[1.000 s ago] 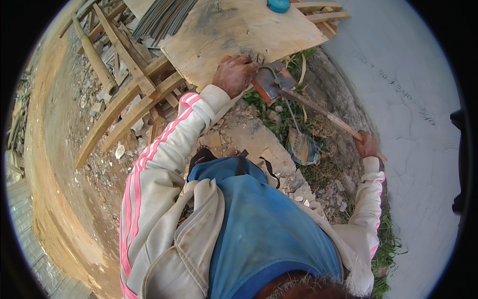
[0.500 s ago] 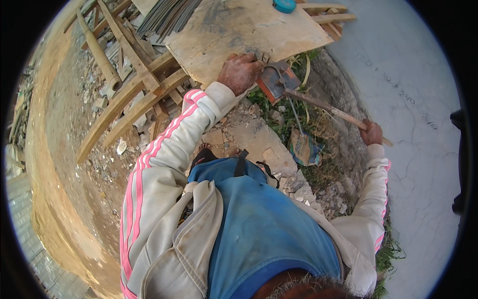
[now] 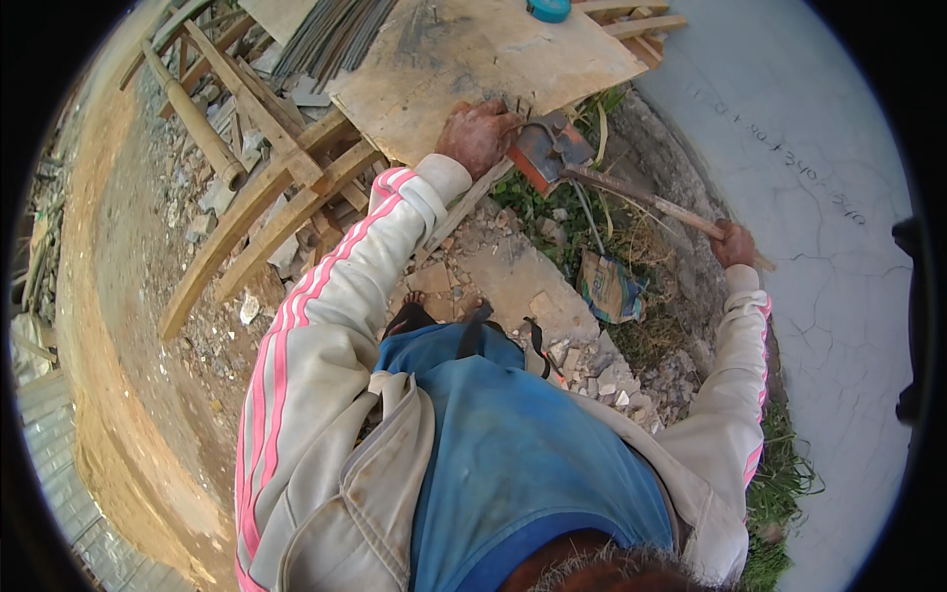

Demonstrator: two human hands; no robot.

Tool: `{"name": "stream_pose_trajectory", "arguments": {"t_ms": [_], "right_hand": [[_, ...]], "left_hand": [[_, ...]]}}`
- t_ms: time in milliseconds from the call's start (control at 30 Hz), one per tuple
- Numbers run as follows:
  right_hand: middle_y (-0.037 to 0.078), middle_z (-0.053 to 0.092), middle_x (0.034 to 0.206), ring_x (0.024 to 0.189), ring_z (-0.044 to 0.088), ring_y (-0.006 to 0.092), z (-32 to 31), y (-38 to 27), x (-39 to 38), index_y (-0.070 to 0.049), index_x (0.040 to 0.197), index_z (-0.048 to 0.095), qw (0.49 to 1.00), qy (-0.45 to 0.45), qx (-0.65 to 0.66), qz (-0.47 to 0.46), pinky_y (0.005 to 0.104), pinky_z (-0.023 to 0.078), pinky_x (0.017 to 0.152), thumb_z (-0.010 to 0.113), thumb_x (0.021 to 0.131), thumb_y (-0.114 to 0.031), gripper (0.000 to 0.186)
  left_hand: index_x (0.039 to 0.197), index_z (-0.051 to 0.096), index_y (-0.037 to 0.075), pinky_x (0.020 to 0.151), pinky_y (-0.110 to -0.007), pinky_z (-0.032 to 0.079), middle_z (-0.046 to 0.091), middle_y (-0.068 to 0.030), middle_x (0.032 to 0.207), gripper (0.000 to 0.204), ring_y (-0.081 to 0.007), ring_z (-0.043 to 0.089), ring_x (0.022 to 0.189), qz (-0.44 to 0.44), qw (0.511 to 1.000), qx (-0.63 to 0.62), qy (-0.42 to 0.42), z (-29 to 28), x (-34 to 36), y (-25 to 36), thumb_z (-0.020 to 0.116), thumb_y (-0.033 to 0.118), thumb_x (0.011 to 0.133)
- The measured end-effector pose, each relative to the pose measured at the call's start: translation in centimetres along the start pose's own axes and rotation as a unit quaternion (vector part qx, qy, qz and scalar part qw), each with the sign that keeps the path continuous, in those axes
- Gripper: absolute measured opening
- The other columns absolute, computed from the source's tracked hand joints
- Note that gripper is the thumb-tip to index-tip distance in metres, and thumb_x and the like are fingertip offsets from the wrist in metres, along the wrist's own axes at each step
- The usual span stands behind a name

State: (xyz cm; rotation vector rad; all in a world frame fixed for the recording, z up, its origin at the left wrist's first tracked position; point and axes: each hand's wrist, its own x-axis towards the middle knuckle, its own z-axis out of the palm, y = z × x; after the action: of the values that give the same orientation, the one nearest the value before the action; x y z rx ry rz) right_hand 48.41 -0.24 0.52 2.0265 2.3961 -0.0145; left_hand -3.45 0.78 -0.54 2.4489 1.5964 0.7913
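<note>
My left hand [image 3: 477, 135] is closed at the edge of a worn plywood board [image 3: 449, 59], around what looks like a bent thin metal rod [image 3: 587, 212]. Part of that rod hangs down past the board, and the fingers hide the rest. Beside the hand, an orange-and-grey metal plate [image 3: 536, 163] sits at the board's near corner. Across it lies the head of a long rusty bending bar [image 3: 641, 197], touching the rod. Out to the right, my right hand [image 3: 732, 244] is wrapped around the bar's far end.
Wooden beams [image 3: 252, 237] cross at the left beside a bamboo pole [image 3: 197, 116]. A bundle of thin metal rods [image 3: 330, 39] and a blue tape measure [image 3: 548, 9] lie on the board. A grey wall [image 3: 809, 326] rises at the right; a crumpled sack [image 3: 612, 286] lies below.
The view has shifted slightly. Both hands keep their grips, and the bar stands at nearly the same angle to the plate.
</note>
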Motion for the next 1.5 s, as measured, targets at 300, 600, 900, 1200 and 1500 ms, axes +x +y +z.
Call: {"name": "stream_pose_trajectory", "arguments": {"t_ms": [300, 600, 900, 1200, 1500], "right_hand": [[0.022, 0.066, 0.078, 0.079, 0.063, 0.0452, 0.6, -1.1, -1.1, -0.011, 0.082, 0.070, 1.000, 0.013, -0.014, 0.020, 0.0521, 0.049, 0.069, 0.066, 0.084, -0.034, 0.023], [0.023, 0.066, 0.079, 0.080, 0.063, 0.0460, -1.1, -1.2, -1.7, -0.010, 0.083, 0.069, 0.999, -0.006, -0.023, 0.038, 0.0537, 0.049, 0.070, 0.066, 0.084, -0.035, 0.025], [0.022, 0.067, 0.082, 0.081, 0.065, 0.0444, -1.5, -3.7, -7.3, -0.011, 0.087, 0.072, 0.994, -0.019, -0.022, 0.106, 0.0514, 0.051, 0.072, 0.066, 0.084, -0.036, 0.026], [0.022, 0.069, 0.083, 0.081, 0.068, 0.0420, -0.7, -15.7, -21.1, -0.014, 0.096, 0.075, 0.962, -0.024, -0.006, 0.271, 0.0518, 0.053, 0.074, 0.067, 0.084, -0.039, 0.029], [0.024, 0.069, 0.081, 0.080, 0.067, 0.0446, -1.2, -18.0, -22.0, -0.010, 0.104, 0.073, 0.969, 0.055, -0.009, 0.239, 0.0530, 0.052, 0.071, 0.059, 0.088, -0.061, 0.055]], "left_hand": [[0.107, 0.072, 0.014, 0.078, -0.045, 0.049, 0.065, -0.0103, 0.094, 0.022, -0.0318, 0.063, 0.085, 0.048, 0.997, -0.003, 0.054, 0.8, 0.1, -0.8, 0.064, 0.015, 0.087], [0.105, 0.074, 0.019, 0.085, -0.043, 0.046, 0.066, -0.0078, 0.099, 0.022, -0.0285, 0.065, 0.092, 0.007, 0.999, 0.023, 0.027, 0.8, -0.2, -0.3, 0.063, 0.019, 0.086], [0.108, 0.073, 0.014, 0.084, -0.045, 0.050, 0.066, -0.0128, 0.096, 0.024, -0.0320, 0.063, 0.094, 0.029, 0.999, -0.010, 0.043, 1.1, 0.2, -1.0, 0.061, 0.015, 0.087], [0.111, 0.073, 0.015, 0.088, -0.046, 0.049, 0.066, -0.0115, 0.096, 0.026, -0.0327, 0.063, 0.095, 0.006, 0.999, -0.045, 0.030, 1.1, 0.4, -0.9, 0.061, 0.018, 0.088], [0.108, 0.073, 0.019, 0.089, -0.046, 0.047, 0.067, -0.0114, 0.100, 0.023, -0.0325, 0.064, 0.098, 0.008, 0.999, -0.037, 0.029, 1.3, 0.5, -1.0, 0.060, 0.024, 0.090]]}}
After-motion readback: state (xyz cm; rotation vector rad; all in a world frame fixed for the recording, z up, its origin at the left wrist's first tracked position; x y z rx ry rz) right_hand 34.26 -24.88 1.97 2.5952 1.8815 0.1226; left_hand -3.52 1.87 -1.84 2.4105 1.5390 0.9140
